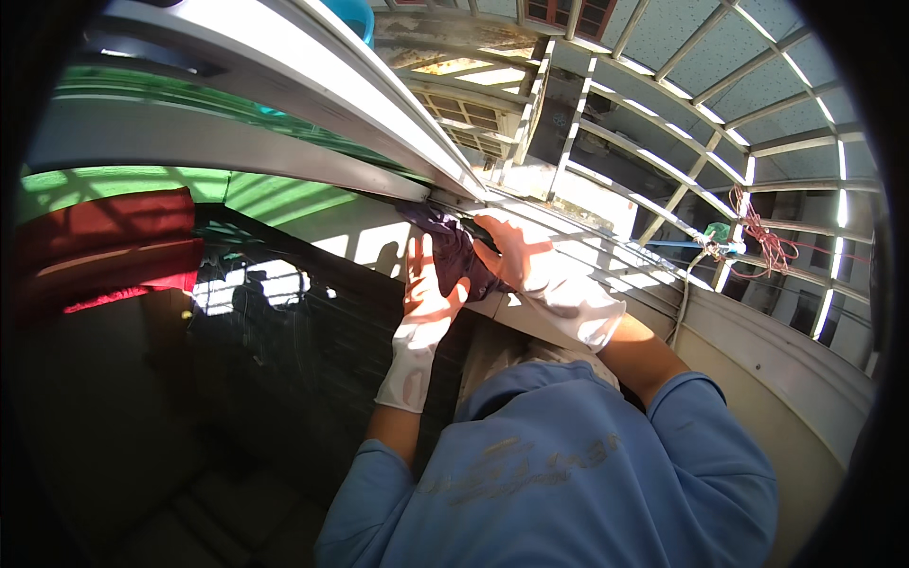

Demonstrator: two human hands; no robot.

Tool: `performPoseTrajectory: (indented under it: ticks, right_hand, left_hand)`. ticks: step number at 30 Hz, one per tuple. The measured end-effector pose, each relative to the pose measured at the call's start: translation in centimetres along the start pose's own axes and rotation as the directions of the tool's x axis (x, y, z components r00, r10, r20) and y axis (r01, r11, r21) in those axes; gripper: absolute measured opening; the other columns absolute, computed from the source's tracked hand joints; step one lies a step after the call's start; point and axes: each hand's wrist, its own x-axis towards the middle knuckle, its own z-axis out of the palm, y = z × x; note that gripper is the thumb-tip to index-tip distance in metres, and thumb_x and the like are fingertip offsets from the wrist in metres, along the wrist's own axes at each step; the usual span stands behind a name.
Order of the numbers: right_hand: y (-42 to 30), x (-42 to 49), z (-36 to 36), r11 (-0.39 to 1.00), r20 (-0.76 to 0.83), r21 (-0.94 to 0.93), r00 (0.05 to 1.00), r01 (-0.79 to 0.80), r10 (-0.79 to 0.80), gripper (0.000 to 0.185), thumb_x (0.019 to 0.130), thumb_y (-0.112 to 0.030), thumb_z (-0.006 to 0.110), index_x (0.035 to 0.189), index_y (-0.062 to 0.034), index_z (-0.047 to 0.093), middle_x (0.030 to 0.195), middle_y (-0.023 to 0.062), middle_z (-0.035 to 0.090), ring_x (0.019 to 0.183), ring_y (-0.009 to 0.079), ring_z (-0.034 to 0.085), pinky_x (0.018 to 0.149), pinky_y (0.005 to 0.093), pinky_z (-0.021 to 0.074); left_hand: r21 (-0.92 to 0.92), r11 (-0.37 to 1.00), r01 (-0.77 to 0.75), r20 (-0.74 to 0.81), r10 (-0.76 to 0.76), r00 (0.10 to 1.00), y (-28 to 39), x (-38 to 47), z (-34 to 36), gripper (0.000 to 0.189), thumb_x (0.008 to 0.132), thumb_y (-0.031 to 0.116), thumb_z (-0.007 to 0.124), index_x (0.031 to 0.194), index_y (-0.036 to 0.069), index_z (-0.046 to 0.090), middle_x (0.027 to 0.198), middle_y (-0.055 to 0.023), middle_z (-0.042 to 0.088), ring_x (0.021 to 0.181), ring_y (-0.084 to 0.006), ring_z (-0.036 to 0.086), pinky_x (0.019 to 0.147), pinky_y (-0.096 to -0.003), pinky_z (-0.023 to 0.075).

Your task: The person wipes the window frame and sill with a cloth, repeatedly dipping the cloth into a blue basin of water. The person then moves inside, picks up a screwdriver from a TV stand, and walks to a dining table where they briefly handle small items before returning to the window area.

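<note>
A crumpled dark purple cloth (454,252) lies on the sunlit window sill, between my two gloved hands. My left hand (429,284), in a pale rubber glove, is at the cloth's left edge with its fingers spread and straight. At the cloth's right side is my right hand (508,252), in the same kind of glove, its fingers bent over the cloth's edge; whether they grip it cannot be told. The sliding window's white frame (398,106) ends just beyond the cloth, over the metal window track (568,238).
Metal security bars (682,167) curve around the outside, with tangled red string (767,241) tied on them. Red fabric (142,248) hangs at the left beside a dark glossy surface (284,341). A blue plastic tub (355,18) is partly visible at the top.
</note>
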Motion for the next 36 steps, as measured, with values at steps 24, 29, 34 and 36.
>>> performPoseTrajectory:
  ticks: [24, 29, 34, 36]
  right_hand:
    - [-1.6, 2.5, 2.3, 0.885, 0.142, -0.390, 0.966, 0.254, -0.214, 0.041, 0.078, -0.026, 0.073, 0.113, -0.0055, 0.068, 0.082, 0.0128, 0.071, 0.069, 0.0294, 0.069, 0.063, 0.0383, 0.0568]
    - [-1.5, 1.4, -0.3, 0.903, 0.164, -0.396, 0.980, 0.170, -0.112, 0.037, 0.081, -0.028, 0.070, 0.114, -0.0117, 0.068, 0.078, 0.0145, 0.070, 0.071, 0.0316, 0.069, 0.064, 0.0399, 0.0566]
    - [-2.4, 0.9, -1.9, 0.882, 0.082, -0.431, 0.981, 0.193, -0.175, 0.037, 0.083, -0.030, 0.070, 0.114, -0.0099, 0.067, 0.079, 0.0152, 0.069, 0.067, 0.0334, 0.068, 0.062, 0.0412, 0.0547]
    - [-2.6, 1.6, -0.3, 0.893, 0.144, -0.412, 0.981, 0.180, -0.131, 0.038, 0.081, -0.030, 0.071, 0.112, -0.0073, 0.067, 0.079, 0.0155, 0.069, 0.065, 0.0344, 0.067, 0.061, 0.0429, 0.0536]
  left_hand:
    - [-0.925, 0.336, 0.177, 0.006, -0.454, 0.891, -0.6, 1.4, 7.9, 0.023, 0.088, 0.011, 0.067, 0.108, -0.001, 0.065, 0.079, -0.0014, 0.063, 0.067, -0.0064, 0.055, 0.061, -0.0223, 0.0475]
    - [-0.717, 0.686, 0.128, -0.208, -0.385, 0.899, -2.7, 0.4, 9.3, 0.037, 0.088, 0.015, 0.071, 0.121, 0.000, 0.062, 0.109, -0.0093, 0.069, 0.098, -0.0167, 0.064, 0.084, -0.0317, 0.0524]
    - [-0.896, 0.323, -0.304, -0.395, -0.269, 0.879, -5.4, -0.4, 8.3, 0.038, 0.084, 0.005, 0.074, 0.120, 0.003, 0.063, 0.113, 0.0016, 0.068, 0.078, 0.0003, 0.056, 0.063, -0.0148, 0.0429]
    - [-0.854, 0.519, 0.041, -0.194, -0.391, 0.900, -4.9, -1.5, 6.1, 0.035, 0.090, -0.002, 0.065, 0.124, 0.002, 0.060, 0.125, -0.0039, 0.063, 0.094, -0.0072, 0.058, 0.077, -0.0171, 0.0477]
